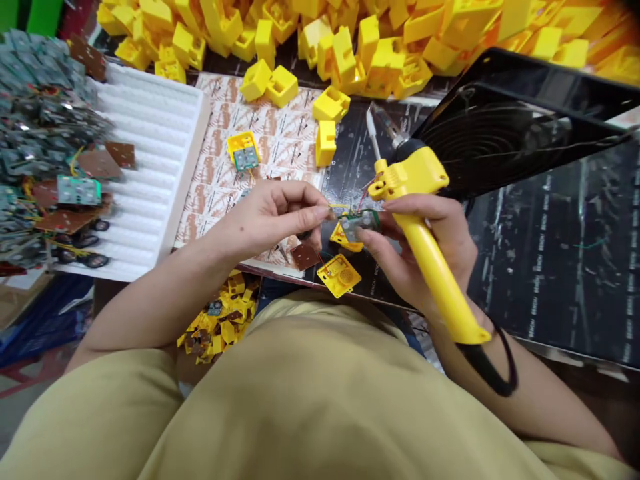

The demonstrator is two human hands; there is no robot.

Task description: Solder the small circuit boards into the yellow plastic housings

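Observation:
My left hand (273, 217) is closed in a pinch on thin wires beside a small green circuit board (361, 221). My right hand (425, 250) is wrapped round the yellow soldering gun (425, 227), its tip pointing away from me, while its fingers also steady the small board. A yellow round-grilled cover (339, 275) and another yellow piece (345, 237) hang by wires just under the board. A brown board (305, 256) lies below my left hand.
A large heap of yellow plastic housings (350, 33) fills the far side. A white ridged foam tray (150, 160) and a pile of circuit boards (45, 133) lie left. A black fan (505, 127) stands right. More yellow parts (220, 323) sit below the bench edge.

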